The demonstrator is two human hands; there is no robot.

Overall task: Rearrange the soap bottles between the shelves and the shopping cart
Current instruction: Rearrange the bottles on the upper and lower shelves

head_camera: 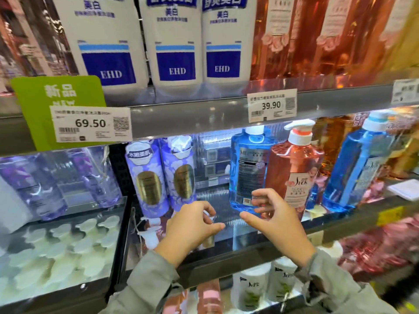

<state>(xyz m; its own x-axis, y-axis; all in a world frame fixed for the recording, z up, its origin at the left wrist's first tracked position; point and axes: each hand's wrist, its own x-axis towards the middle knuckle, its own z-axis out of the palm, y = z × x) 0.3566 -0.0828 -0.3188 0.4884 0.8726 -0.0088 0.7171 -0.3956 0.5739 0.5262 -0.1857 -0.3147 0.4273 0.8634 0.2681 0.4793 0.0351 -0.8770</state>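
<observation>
A blue soap bottle (pixel 246 168) stands on the middle shelf (pixel 340 225) with its back label facing me. My right hand (pixel 274 223) is at its lower right corner, fingers loosely curled in front of the base and thumb just under it; I cannot tell if it touches. My left hand (pixel 192 227) hovers to the left in front of a gap on the shelf, fingers loosely curled, holding nothing. A pink pump bottle (pixel 294 173) stands right of the blue one, and another blue pump bottle (pixel 360 164) further right. The shopping cart is not in view.
Two purple floral bottles (pixel 163 175) stand left of the gap. White EHD bottles (pixel 176 48) and orange-pink bottles (pixel 306 37) fill the upper shelf, with price tags (pixel 271 105) on its edge. A glass case (pixel 63 241) holds white caps at left. Lower shelves carry white and pink bottles (pixel 267 288).
</observation>
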